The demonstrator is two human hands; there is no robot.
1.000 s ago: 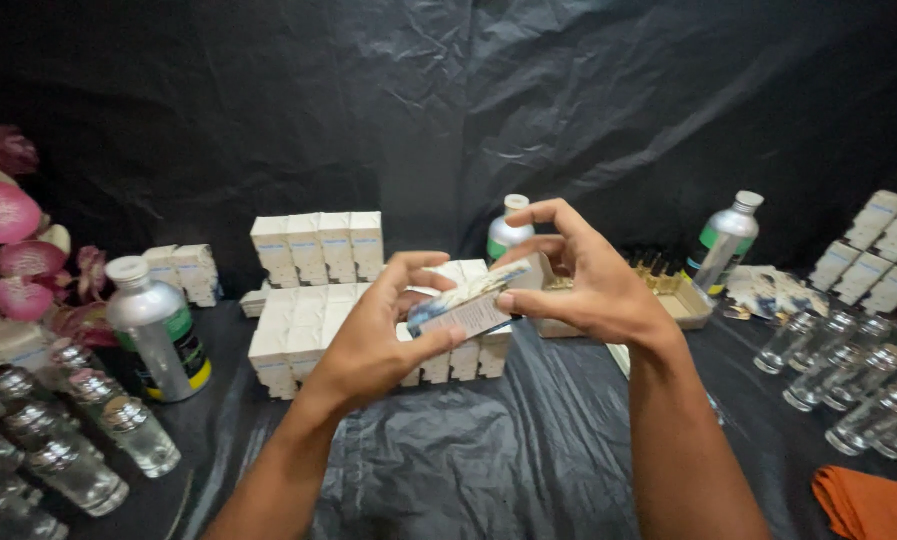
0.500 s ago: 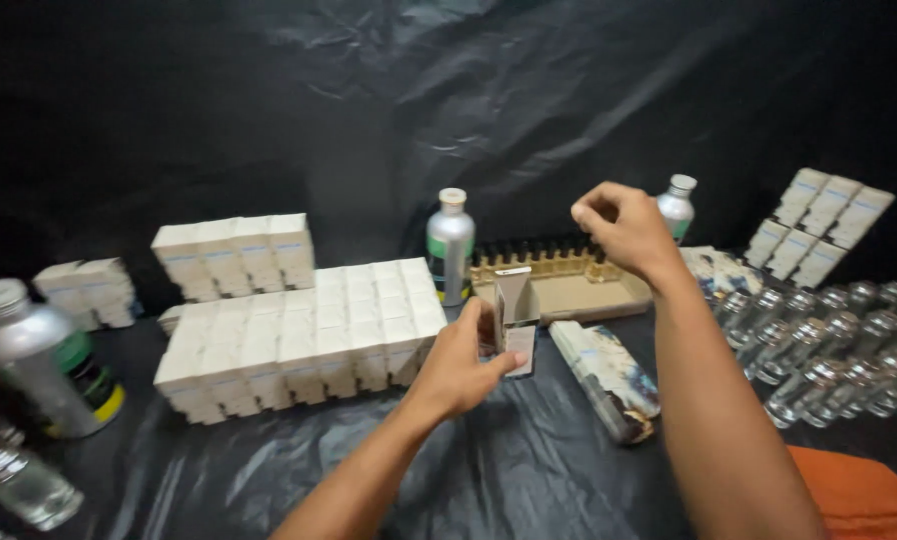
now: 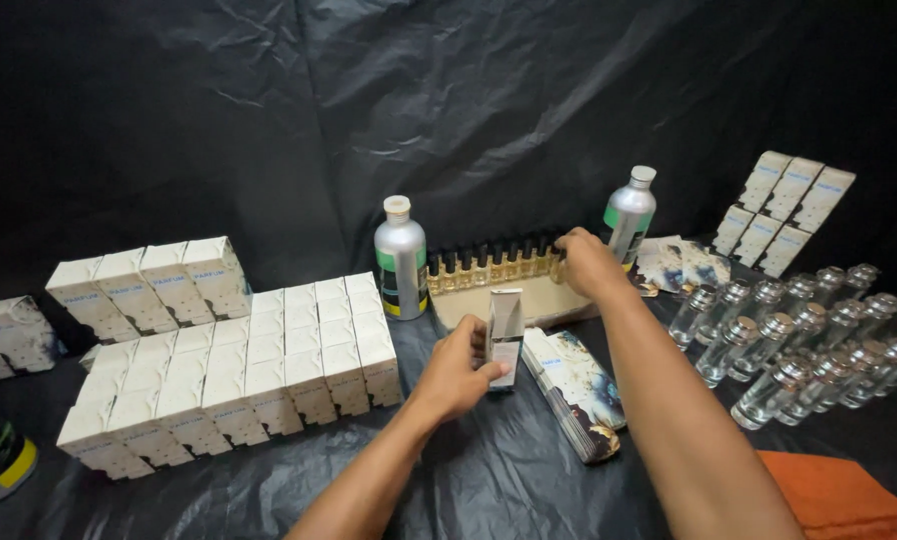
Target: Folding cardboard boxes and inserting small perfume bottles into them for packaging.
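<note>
White carton [image 3: 506, 335] upright in left hand [image 3: 456, 375]

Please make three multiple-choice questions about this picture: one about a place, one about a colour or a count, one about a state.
1. Where does the right hand reach?
A. the row of small filled bottles
B. the orange cloth
C. the empty glass bottles

2. How many silver canisters with green labels stand beside that row?
A. one
B. two
C. four

3. How is the small white box in the left hand?
A. lying flat
B. crushed
C. upright

Answers:
1 A, the fingers rest at the row's right end.
2 B, one silver canister at the left end, another canister at the right.
3 C, it stands on end in the fingers.
</note>
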